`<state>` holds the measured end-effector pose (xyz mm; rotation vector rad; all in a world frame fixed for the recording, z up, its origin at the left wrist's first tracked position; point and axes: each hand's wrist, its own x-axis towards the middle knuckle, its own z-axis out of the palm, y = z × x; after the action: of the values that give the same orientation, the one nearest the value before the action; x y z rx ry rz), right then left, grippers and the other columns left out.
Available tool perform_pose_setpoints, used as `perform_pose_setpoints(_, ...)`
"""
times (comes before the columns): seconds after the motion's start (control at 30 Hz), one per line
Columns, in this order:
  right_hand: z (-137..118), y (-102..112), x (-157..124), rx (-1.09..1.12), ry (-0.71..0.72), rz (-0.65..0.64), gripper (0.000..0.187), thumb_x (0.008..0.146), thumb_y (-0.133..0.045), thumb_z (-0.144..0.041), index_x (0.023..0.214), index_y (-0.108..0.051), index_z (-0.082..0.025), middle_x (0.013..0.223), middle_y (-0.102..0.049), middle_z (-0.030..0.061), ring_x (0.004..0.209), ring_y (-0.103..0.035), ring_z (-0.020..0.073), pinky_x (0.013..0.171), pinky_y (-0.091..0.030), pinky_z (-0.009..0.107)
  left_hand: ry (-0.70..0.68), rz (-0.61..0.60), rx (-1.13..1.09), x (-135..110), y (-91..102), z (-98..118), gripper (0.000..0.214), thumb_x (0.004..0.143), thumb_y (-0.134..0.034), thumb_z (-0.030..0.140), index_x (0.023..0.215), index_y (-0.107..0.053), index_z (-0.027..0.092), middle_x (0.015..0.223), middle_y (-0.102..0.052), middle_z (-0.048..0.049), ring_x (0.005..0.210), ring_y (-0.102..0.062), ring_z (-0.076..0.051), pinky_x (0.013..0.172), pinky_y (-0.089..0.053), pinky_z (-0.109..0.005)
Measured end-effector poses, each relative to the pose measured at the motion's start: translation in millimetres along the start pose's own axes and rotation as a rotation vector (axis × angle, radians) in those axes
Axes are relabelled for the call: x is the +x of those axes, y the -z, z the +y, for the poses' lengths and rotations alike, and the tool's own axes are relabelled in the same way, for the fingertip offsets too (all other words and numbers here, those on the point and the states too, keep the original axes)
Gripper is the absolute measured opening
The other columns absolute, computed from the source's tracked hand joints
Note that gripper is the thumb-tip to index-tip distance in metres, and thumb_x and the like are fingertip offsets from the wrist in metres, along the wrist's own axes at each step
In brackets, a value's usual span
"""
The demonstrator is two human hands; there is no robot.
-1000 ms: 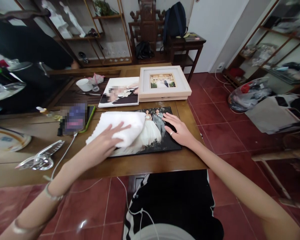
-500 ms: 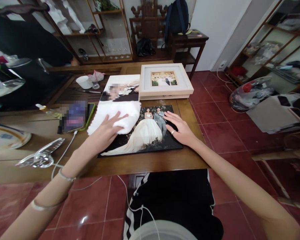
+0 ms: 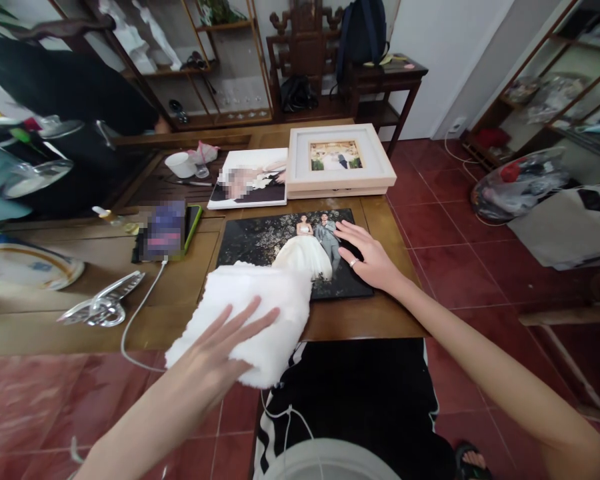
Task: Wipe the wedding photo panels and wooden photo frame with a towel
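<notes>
At the table's (image 3: 387,325) near edge, the left hand (image 3: 217,353) spreads flat over a white terry cloth (image 3: 286,333), not clenched. Beyond and rightward lies the wedding photo panel (image 3: 303,255), long axis left to right, cloth covering its near-left corner; the right hand (image 3: 373,263), nearer, loosely open, grasping nothing, touches its right end. Behind sits a pale wooden picture frame (image 3: 300,160).

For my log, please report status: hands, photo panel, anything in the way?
Left hand spread on white cloth; right hand on photo panel's right side. Panel flat on table. Cloth hides its near left corner.
</notes>
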<state>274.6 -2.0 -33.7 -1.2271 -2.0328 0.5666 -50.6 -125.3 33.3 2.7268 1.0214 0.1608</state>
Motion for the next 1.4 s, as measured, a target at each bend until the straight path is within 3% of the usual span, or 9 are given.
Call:
perform_pose_setpoints(0.1,-0.2,-0.1,0.0,-0.008,-0.011,-0.001,0.039,0.093,-0.051,-0.031,0.131,-0.061,-0.024,0.145,-0.053,0.0089,0.142,-0.04,0.0262,0.117,-0.033,0.056,-0.035,0.003,0.053,13.6,3.4,-7.9,0.037,0.087,-0.038,0.004,0.074,-0.068,0.023,0.155,-0.035,0.0046,0.148,-0.024,-0.023,0.119,-0.029,-0.05)
perform_pose_setpoints(0.27,-0.9,0.4,-0.5,-0.008,-0.004,-0.004,0.039,0.094,-0.051,-0.031,0.131,-0.06,-0.026,0.146,-0.053,0.0081,0.142,-0.039,0.0257,0.116,-0.033,0.056,0.028,0.011,0.096,48.8,5.6,-56.4,0.037,0.09,-0.034,0.007,0.091,-0.069,0.019,0.155,-0.037,-0.0058,0.147,-0.025,-0.029,0.115,-0.032,-0.058)
perform_pose_setpoints(0.5,-0.8,1.2,-1.0,-0.014,-0.008,-0.012,0.039,0.094,-0.05,-0.033,0.131,-0.06,-0.023,0.146,-0.052,0.0101,0.142,-0.039,0.0258,0.117,-0.033,0.055,0.183,0.075,0.115,94.5,9.5,-131.1,0.033,0.088,-0.035,0.017,0.103,-0.064,0.017,0.14,-0.055,-0.0146,0.145,-0.032,-0.03,0.114,-0.033,-0.053)
perform_pose_setpoints(0.63,-1.4,1.2,-0.7,-0.011,-0.015,-0.019,0.04,0.094,-0.05,-0.032,0.131,-0.06,-0.021,0.147,-0.051,0.011,0.143,-0.038,0.0255,0.117,-0.032,0.055,0.239,0.082,0.126,97.9,6.4,-148.5,0.032,0.087,-0.033,0.017,0.101,-0.063,0.016,0.137,-0.057,-0.0168,0.145,-0.031,-0.03,0.112,-0.035,-0.053)
perform_pose_setpoints(0.77,-1.6,0.5,0.0,-0.005,-0.01,-0.016,0.04,0.094,-0.049,-0.031,0.131,-0.06,-0.022,0.147,-0.051,0.0101,0.143,-0.038,0.025,0.118,-0.032,0.054,0.212,0.104,0.115,74.7,-2.9,-129.5,0.032,0.091,-0.033,0.016,0.101,-0.063,0.015,0.15,-0.045,-0.0137,0.147,-0.025,-0.029,0.115,-0.031,-0.055)
perform_pose_setpoints(0.97,-1.6,0.3,-0.4,0.014,0.002,-0.012,0.039,0.093,-0.051,-0.03,0.131,-0.06,-0.025,0.145,-0.053,0.0076,0.142,-0.04,0.0257,0.116,-0.033,0.055,0.112,0.052,0.098,22.3,-3.1,-52.4,0.033,0.093,-0.036,0.008,0.08,-0.065,0.017,0.155,-0.038,-0.0086,0.149,-0.017,-0.03,0.114,-0.028,-0.062)
perform_pose_setpoints(1.13,-0.5,0.2,-1.1,-0.003,0.016,-0.011,0.04,0.093,-0.05,-0.029,0.13,-0.061,-0.022,0.145,-0.053,0.0106,0.142,-0.04,0.0254,0.117,-0.033,0.054,0.048,-0.001,0.031,-0.8,-3.9,-6.8,0.039,0.09,-0.038,0.001,0.074,-0.067,0.02,0.156,-0.036,0.0012,0.15,-0.015,-0.024,0.119,-0.023,-0.055)
perform_pose_setpoints(1.27,0.0,-0.2,-0.9,-0.017,0.02,-0.011,0.039,0.093,-0.05,-0.029,0.13,-0.061,-0.02,0.145,-0.053,0.0113,0.142,-0.04,0.024,0.117,-0.034,0.052,0.085,-0.025,0.085,13.9,-4.8,-5.2,0.04,0.091,-0.038,0.0,0.081,-0.071,0.02,0.157,-0.033,-0.0008,0.15,-0.014,-0.027,0.117,-0.025,-0.06)
perform_pose_setpoints(1.4,-0.5,0.2,-0.9,-0.021,0.019,-0.008,0.039,0.093,-0.05,-0.029,0.129,-0.061,-0.02,0.144,-0.054,0.0113,0.141,-0.041,0.0242,0.117,-0.034,0.052,0.116,-0.066,0.158,53.0,-1.2,-26.7,0.041,0.092,-0.034,0.001,0.102,-0.071,0.016,0.158,-0.031,-0.0087,0.148,-0.019,-0.036,0.109,-0.033,-0.066)
